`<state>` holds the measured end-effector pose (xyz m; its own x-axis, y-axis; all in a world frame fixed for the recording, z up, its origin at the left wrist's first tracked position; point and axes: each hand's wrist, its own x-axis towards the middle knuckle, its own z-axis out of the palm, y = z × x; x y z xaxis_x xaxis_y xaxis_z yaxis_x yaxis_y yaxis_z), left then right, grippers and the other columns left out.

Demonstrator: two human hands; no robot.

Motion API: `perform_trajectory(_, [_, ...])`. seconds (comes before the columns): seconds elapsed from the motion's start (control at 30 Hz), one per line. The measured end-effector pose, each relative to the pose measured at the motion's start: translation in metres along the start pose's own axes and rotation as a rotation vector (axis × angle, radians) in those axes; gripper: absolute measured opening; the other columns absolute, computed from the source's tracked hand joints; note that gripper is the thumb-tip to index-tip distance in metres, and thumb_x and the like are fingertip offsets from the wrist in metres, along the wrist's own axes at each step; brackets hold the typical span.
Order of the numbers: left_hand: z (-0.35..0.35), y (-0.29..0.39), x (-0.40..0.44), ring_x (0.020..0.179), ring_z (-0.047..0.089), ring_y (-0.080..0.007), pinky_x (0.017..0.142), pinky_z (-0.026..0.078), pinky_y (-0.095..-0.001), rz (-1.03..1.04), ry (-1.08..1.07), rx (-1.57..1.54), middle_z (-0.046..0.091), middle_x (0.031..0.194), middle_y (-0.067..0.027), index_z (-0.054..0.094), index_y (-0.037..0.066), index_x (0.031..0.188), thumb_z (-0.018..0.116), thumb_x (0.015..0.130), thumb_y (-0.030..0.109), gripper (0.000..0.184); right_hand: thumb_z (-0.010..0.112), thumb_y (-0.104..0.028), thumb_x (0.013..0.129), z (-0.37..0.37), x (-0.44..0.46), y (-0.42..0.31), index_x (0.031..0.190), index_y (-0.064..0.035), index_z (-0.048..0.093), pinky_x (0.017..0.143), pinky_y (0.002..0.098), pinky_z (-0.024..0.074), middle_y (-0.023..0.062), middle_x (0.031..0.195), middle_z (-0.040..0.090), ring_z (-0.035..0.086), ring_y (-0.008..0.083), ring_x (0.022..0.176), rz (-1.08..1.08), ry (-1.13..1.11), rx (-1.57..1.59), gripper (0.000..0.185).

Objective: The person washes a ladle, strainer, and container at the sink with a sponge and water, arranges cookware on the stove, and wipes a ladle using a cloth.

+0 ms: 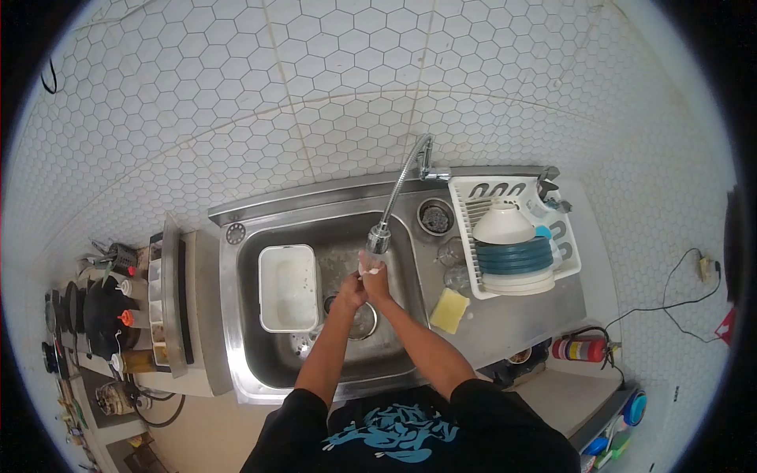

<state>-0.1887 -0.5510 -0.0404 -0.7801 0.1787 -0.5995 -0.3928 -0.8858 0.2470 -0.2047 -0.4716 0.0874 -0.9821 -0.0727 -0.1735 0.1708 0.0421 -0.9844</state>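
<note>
Both hands meet over the sink, just below the spray head of the tap. My right hand is closed, with a small whitish, partly see-through thing at its fingers; its kind is too blurred to tell. Close against it, my left hand is closed too, and what its fingers grip is hidden. Under the wrists, a round metal bowl lies partly covered in the basin. Left of the hands sits a white rectangular tub with whitish liquid in it.
On the right counter stand a white dish rack with blue plates and a white bowl, clear glasses, a yellow sponge and a metal cup. Sauce bottles and a condiment tray are at left.
</note>
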Motion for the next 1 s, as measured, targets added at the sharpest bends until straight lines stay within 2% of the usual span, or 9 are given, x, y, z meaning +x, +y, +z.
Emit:
perform_trajectory(0.13, [0.035, 0.009, -0.014, 0.098, 0.059, -0.0300, 0.091, 0.047, -0.0448, 0.037, 0.002, -0.246, 0.059, 0.112, -0.0143, 0.051, 0.002, 0.115, 0.031, 0.096, 0.025, 0.036, 0.061, -0.029, 0.089, 0.006, 0.018, 0.011, 0.079, -0.0035, 0.060, 0.052, 0.0326, 0.0404, 0.0044, 0.066, 0.055, 0.050, 0.0165, 0.052, 0.020, -0.168, -0.001, 0.027])
perform_trajectory(0.2, [0.035, 0.015, -0.004, 0.099, 0.059, -0.0293, 0.090, 0.047, -0.0433, 0.086, 0.095, -0.346, 0.058, 0.113, -0.0147, 0.052, 0.002, 0.114, 0.029, 0.097, 0.025, 0.037, 0.060, -0.030, 0.089, 0.012, 0.019, 0.005, 0.074, -0.0047, 0.057, 0.046, 0.0298, 0.0349, -0.0012, 0.060, 0.050, 0.042, 0.0128, 0.047, 0.338, -0.132, 0.532, 0.029])
perform_trajectory(0.3, [0.034, 0.011, 0.000, 0.099, 0.059, -0.0287, 0.089, 0.047, -0.0419, 0.126, 0.185, -0.447, 0.058, 0.115, -0.0151, 0.053, 0.001, 0.113, 0.027, 0.098, 0.025, 0.038, 0.058, -0.035, 0.090, 0.017, 0.036, 0.008, 0.071, -0.0077, 0.053, 0.043, 0.0289, 0.0314, -0.0032, 0.055, 0.044, 0.040, 0.0117, 0.046, 0.612, -0.009, 0.662, 0.034])
perform_trajectory(0.33, [0.033, 0.009, -0.008, 0.096, 0.059, -0.0297, 0.089, 0.047, -0.0433, 0.054, -0.129, -0.688, 0.060, 0.110, -0.0146, 0.055, 0.002, 0.111, 0.031, 0.096, 0.025, 0.036, 0.058, -0.035, 0.090, 0.020, 0.036, 0.010, 0.071, -0.0077, 0.053, 0.043, 0.0289, 0.0314, -0.0032, 0.055, 0.044, 0.040, 0.0117, 0.046, 0.611, -0.008, 0.661, 0.034])
perform_trajectory(0.37, [0.033, 0.007, -0.014, 0.093, 0.060, -0.0307, 0.088, 0.048, -0.0448, -0.021, -0.448, -0.919, 0.062, 0.104, -0.0141, 0.056, 0.003, 0.108, 0.034, 0.095, 0.024, 0.033, 0.057, -0.036, 0.090, 0.026, 0.034, 0.013, 0.071, -0.0075, 0.053, 0.043, 0.0288, 0.0312, -0.0031, 0.054, 0.043, 0.040, 0.0114, 0.046, 0.443, -0.024, 0.549, 0.035])
perform_trajectory(0.4, [0.031, 0.007, -0.013, 0.093, 0.060, -0.0307, 0.088, 0.048, -0.0448, -0.022, -0.448, -0.916, 0.062, 0.104, -0.0141, 0.056, 0.003, 0.108, 0.034, 0.095, 0.024, 0.033, 0.055, -0.037, 0.091, 0.028, 0.031, 0.009, 0.071, -0.0073, 0.052, 0.043, 0.0286, 0.0309, -0.0029, 0.054, 0.042, 0.040, 0.0111, 0.046, 0.274, -0.039, 0.439, 0.035])
perform_trajectory(0.57, [0.022, 0.012, -0.007, 0.087, 0.061, -0.0287, 0.080, 0.052, -0.0432, 0.024, 0.190, -0.311, 0.063, 0.097, -0.0124, 0.059, 0.005, 0.103, 0.039, 0.094, 0.024, 0.029, 0.053, -0.031, 0.092, 0.012, 0.013, -0.003, 0.081, -0.0049, 0.059, 0.049, 0.0310, 0.0359, 0.0014, 0.059, 0.046, 0.045, 0.0143, 0.053, 0.233, -0.058, 0.277, 0.029])
perform_trajectory(0.9, [0.077, 0.005, -0.018, 0.082, 0.062, -0.0242, 0.076, 0.053, -0.0382, 0.105, 0.060, -0.124, 0.064, 0.092, -0.0100, 0.059, 0.005, 0.099, 0.038, 0.096, 0.024, 0.028, 0.046, -0.016, 0.086, 0.000, 0.042, 0.009, 0.097, -0.0040, 0.062, 0.076, 0.0389, 0.0460, 0.0143, 0.088, 0.063, 0.061, 0.0307, 0.081, -0.412, -0.092, -0.317, 0.023])
perform_trajectory(1.0, [0.087, 0.003, -0.024, 0.081, 0.062, -0.0232, 0.075, 0.053, -0.0371, 0.135, 0.044, -0.076, 0.064, 0.091, -0.0095, 0.058, 0.006, 0.098, 0.037, 0.096, 0.024, 0.028, 0.051, -0.022, 0.083, 0.004, 0.074, 0.051, 0.106, -0.0051, 0.061, 0.079, 0.0392, 0.0468, 0.0154, 0.095, 0.063, 0.061, 0.0273, 0.084, -0.237, -0.098, -0.299, 0.030])
